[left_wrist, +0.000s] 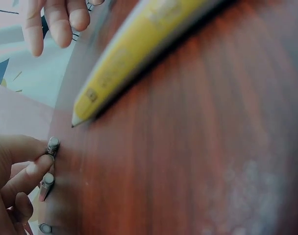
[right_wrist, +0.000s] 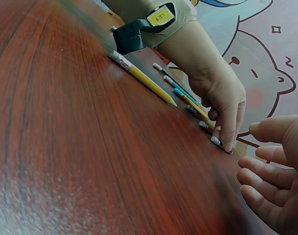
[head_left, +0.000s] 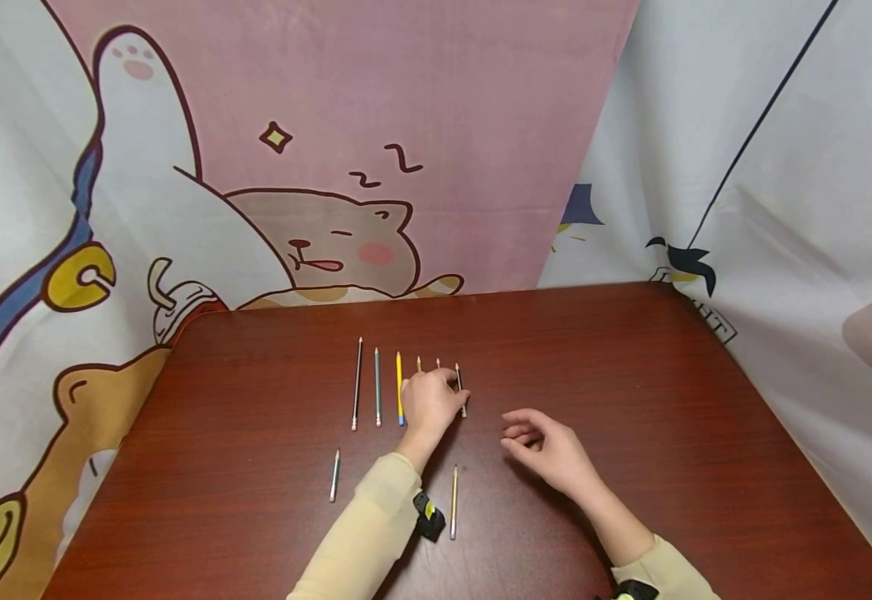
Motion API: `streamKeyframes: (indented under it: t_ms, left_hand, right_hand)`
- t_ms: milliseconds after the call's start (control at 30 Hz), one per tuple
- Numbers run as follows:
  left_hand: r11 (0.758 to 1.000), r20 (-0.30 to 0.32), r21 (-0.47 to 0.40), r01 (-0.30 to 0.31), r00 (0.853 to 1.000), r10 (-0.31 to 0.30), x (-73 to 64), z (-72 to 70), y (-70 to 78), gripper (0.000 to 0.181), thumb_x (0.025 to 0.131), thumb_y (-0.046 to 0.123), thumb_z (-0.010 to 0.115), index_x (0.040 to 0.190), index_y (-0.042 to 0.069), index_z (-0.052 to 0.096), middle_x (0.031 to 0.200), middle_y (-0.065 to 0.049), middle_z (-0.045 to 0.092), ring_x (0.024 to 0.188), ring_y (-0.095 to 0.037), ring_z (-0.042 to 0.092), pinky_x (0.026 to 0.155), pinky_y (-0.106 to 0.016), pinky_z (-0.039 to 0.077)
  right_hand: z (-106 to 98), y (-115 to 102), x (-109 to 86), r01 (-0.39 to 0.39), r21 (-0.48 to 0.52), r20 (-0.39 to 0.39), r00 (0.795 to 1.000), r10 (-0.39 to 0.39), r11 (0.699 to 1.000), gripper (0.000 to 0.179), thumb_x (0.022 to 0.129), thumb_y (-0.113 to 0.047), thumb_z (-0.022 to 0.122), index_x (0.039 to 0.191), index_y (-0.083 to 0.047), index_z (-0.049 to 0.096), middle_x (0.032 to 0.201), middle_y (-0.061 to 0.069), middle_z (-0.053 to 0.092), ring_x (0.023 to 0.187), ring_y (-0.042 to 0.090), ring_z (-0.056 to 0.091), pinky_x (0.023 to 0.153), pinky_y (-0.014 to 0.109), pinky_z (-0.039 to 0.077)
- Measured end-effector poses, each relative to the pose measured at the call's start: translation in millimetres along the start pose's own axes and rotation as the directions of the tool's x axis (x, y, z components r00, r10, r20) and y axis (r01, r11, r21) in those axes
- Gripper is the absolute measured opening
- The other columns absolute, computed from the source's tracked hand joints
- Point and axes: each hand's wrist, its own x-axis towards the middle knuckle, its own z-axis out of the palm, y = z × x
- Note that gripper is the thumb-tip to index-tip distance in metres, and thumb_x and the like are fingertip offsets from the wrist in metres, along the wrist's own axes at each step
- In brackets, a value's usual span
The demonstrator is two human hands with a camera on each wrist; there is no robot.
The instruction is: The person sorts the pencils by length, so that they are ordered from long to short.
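My left hand reaches over a row of pencils and pinches the dark pencil at the row's right end between thumb and finger. In the left wrist view, the fingertips lie right at that pencil's end. Left of the hand stand a yellow pencil, a green pencil and a black pencil, roughly parallel. Two more pencils are partly hidden behind the hand, only their tips showing in the head view. My right hand hovers right of the row, fingers relaxed, holding nothing.
A yellow-striped pencil lies nearer me, beside the left sleeve. Further left is a short green pencil. All lie on the brown wooden table, whose far edge meets a cartoon-printed cloth.
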Motion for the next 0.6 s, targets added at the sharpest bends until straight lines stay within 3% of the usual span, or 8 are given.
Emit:
streamKeyframes:
  t_ms: [300,600]
  left_hand:
    - [1.0,-0.006,0.016,-0.009,1.0,0.009,1.4,-2.1,-0.7,0.023,0.065,0.038,0.078,0.085,0.027,0.075,0.064,0.011,0.065,0.064,-0.018,0.059,0.061,-0.035,0.036]
    - [0.999,0.012,-0.045,-0.019,1.0,0.019,-1.6,-14.3,-0.2,0.023,0.067,0.039,0.076,0.083,0.024,0.074,0.06,0.013,0.062,0.064,-0.014,0.059,0.065,-0.037,0.038]
  right_hand:
    - [4,-2,0.0,0.002,0.009,0.009,1.0,-0.002,1.0,0.031,0.078,-0.012,0.074,0.106,-0.004,0.063,0.083,-0.004,0.066,0.073,0.009,0.063,0.061,0.025,0.05]
    - [11,-7,-1.1,-0.034,0.018,0.052,0.998,0.033,0.999,0.03,0.079,-0.015,0.073,0.106,-0.006,0.063,0.084,-0.006,0.065,0.074,0.009,0.062,0.062,0.025,0.05]
